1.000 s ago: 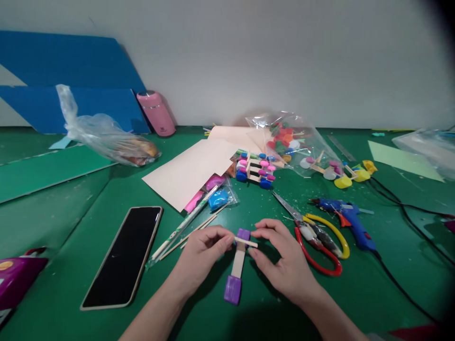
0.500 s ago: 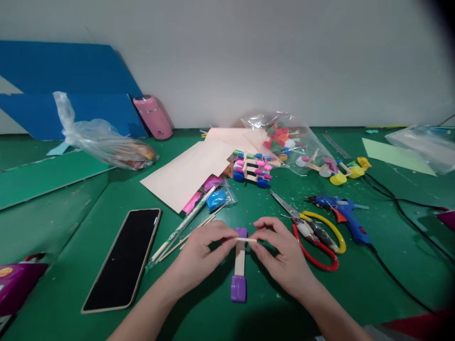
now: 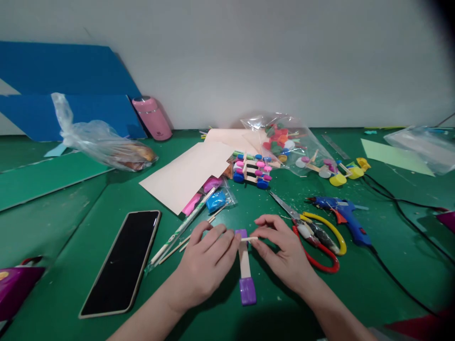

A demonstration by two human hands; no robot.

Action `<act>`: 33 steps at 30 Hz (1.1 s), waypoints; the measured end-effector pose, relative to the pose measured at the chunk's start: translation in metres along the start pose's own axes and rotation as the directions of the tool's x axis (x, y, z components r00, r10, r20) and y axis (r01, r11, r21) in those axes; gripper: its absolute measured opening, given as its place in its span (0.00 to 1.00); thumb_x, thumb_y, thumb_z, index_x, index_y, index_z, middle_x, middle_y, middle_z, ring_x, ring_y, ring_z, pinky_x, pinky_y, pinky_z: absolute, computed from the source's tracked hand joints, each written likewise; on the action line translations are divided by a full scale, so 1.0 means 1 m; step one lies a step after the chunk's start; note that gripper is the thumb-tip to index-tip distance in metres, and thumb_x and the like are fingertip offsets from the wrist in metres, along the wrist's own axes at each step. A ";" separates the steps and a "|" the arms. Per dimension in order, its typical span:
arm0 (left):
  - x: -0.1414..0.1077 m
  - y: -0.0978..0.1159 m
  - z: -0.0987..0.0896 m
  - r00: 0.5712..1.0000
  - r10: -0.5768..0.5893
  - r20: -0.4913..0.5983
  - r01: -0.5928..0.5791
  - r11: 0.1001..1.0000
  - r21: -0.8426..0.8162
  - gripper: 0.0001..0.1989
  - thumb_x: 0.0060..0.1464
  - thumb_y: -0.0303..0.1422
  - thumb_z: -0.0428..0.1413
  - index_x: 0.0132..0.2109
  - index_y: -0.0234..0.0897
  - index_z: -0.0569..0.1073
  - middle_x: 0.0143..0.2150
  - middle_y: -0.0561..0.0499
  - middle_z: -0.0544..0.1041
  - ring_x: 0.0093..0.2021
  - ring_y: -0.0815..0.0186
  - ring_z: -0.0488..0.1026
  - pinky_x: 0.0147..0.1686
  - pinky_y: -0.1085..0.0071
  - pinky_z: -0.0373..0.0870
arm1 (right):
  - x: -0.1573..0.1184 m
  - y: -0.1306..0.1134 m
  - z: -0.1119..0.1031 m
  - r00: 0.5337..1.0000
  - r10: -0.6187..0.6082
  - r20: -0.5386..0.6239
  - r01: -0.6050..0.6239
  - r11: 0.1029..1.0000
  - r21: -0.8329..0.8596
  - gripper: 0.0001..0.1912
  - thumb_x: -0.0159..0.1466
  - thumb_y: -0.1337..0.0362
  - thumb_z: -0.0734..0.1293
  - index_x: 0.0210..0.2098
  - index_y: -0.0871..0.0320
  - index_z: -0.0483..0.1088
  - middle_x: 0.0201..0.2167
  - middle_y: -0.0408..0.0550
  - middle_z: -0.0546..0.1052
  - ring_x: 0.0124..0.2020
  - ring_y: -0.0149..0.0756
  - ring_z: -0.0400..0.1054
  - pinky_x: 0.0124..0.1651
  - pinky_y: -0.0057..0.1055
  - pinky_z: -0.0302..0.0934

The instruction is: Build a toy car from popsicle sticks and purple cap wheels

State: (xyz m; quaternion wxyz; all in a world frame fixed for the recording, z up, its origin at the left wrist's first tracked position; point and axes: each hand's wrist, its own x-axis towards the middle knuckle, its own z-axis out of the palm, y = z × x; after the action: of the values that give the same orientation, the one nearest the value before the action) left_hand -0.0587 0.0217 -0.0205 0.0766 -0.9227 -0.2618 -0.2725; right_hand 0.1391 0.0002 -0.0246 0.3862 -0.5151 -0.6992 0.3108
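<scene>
A flat wooden craft stick (image 3: 244,264) with a purple lump at each end lies on the green table in front of me. My right hand (image 3: 280,248) pinches a short thin wooden stick (image 3: 249,238) between thumb and fingers, crosswise over the far purple lump (image 3: 242,233). My left hand (image 3: 211,263) is closed, back upward, its fingertips bunched at the left side of that lump and at the short stick's left end. What those fingers grip is hidden. The near purple lump (image 3: 248,291) shows fully below the hands.
Scissors (image 3: 318,237) and a blue glue gun (image 3: 344,215) with its cord lie right. A phone (image 3: 121,263) lies left, beside thin sticks (image 3: 170,253). Farther back are pale paper (image 3: 188,175), a small clay-and-stick model (image 3: 252,170) and a plastic bag of colourful caps (image 3: 284,137).
My left hand has turned from a pinch on the short stick to bunched, downward fingers. The craft stick's near end has swung right. My right hand still pinches the short stick.
</scene>
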 end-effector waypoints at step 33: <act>0.002 0.002 0.005 0.999 -0.024 0.032 0.022 0.999 0.041 0.12 0.55 0.25 0.48 0.46 0.33 0.70 0.34 0.46 0.76 0.40 0.58 0.69 0.44 0.56 0.58 | 0.004 -0.002 0.006 0.998 0.006 -0.061 -0.001 0.997 0.071 0.06 0.60 0.66 0.61 0.31 0.58 0.69 0.38 0.49 0.67 0.42 0.35 0.64 0.46 0.31 0.59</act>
State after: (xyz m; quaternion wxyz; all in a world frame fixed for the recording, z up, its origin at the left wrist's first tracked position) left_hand -0.0544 0.0224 -0.0237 0.0881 -0.9221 -0.2791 -0.2530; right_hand 0.1323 0.0029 -0.0246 0.4251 -0.5116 -0.6745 0.3203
